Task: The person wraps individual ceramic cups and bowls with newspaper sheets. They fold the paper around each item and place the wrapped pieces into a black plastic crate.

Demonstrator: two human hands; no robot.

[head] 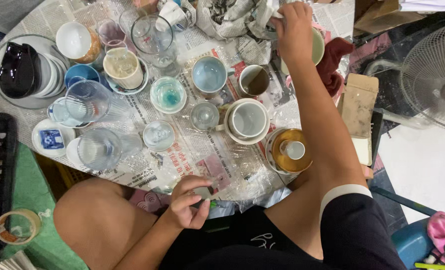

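My right hand [293, 27] reaches across the table to the far side and grips crumpled white paper [267, 12] beside a pale green bowl [316, 46]. My left hand [190, 200] rests at the near table edge, fingers curled around a small dark object with a green tip [208, 203]. Between the hands, on plastic-covered newspaper [202, 160], stand a white mug on a saucer [247, 120], a brown-lined cup [254, 80], a light blue cup [209, 75] and a small clear glass [204, 116].
Several glasses, cups and bowls crowd the table's left half, with stacked plates and a black dish [17, 67] at far left. An amber saucer with a small cup [290, 150] sits near my right arm. A tape roll [16, 226] lies on the green floor. A fan [435, 75] stands at right.
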